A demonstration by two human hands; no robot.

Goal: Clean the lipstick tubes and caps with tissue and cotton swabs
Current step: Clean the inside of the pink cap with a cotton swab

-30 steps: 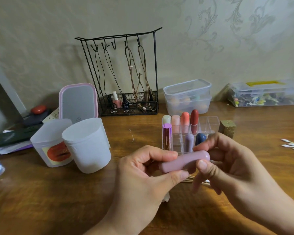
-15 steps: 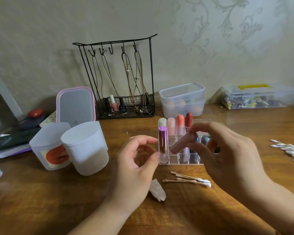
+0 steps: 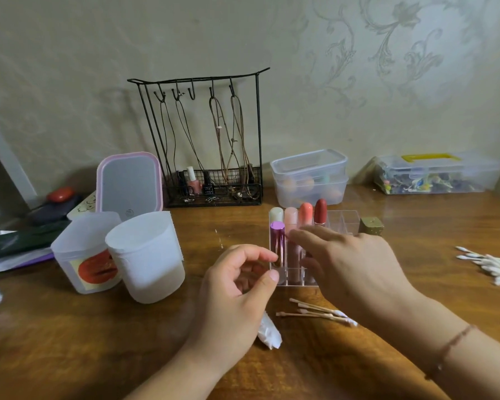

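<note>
Lipstick tubes sit upright in the clear acrylic organizer [image 3: 348, 219] mid-bench, one per slot, so each can be lifted out singly. Right hand [image 3: 350, 264] reaches over the front row, fingers [image 3: 296, 235] spread loosely above a pink tube [image 3: 293, 252] in its slot; can't tell whether they touch it, looks like seating or releasing. Left hand [image 3: 237, 287] sits just left of the organizer, thumb and index curled in an open C beside the metallic purple tube [image 3: 277, 241], pinching nothing, probably lining up the next pick. Crumpled tissue [image 3: 269, 332] and used cotton swabs [image 3: 318, 311] lie on the bench [image 3: 70, 342] directly below, within reach. Fresh swab pile [image 3: 494, 265] at far right.
</note>
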